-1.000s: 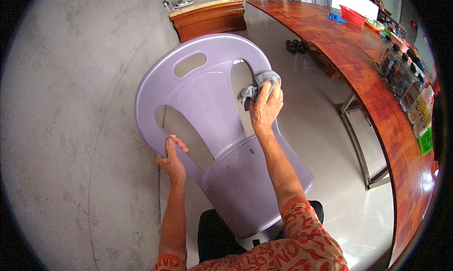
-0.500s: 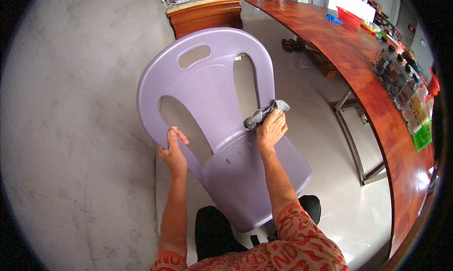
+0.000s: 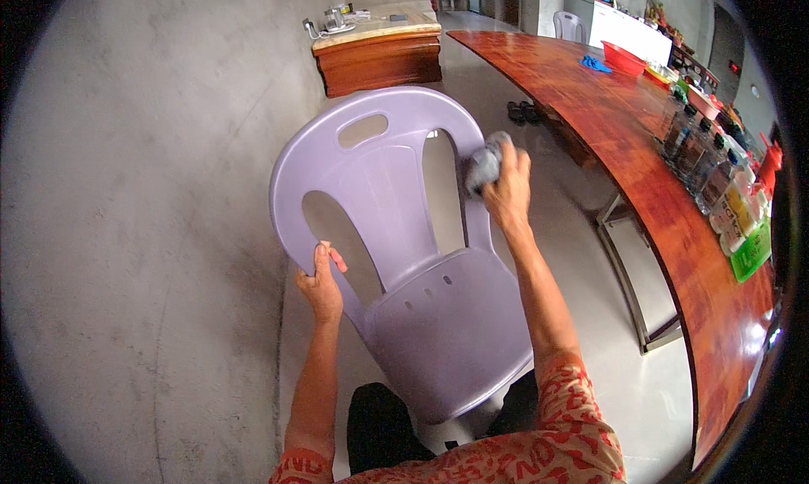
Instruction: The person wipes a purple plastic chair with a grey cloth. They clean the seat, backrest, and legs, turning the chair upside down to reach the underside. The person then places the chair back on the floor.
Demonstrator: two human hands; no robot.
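A light purple plastic chair [image 3: 392, 193] faces me, its seat above my knees and its rounded backrest farther off. My left hand [image 3: 323, 283] is wrapped round the backrest's left side post, thumb on the near face and fingers through the opening. A bunched grey cloth [image 3: 486, 165] is in my right hand [image 3: 511, 189], pressed against the upper part of the right side post. Cloth and fingertips are somewhat blurred by motion.
A long reddish-brown table [image 3: 607, 105] curves along the right, carrying clear bottles [image 3: 699, 151], a red basin [image 3: 624, 58] and blue gloves [image 3: 596, 64]. A wooden cabinet [image 3: 379, 58] stands behind the chair. The grey wall [image 3: 152, 189] runs along my left.
My right hand has slid the cloth up the right side post from near the seat. The chair has shifted and turned slightly; my left hand keeps its hold.
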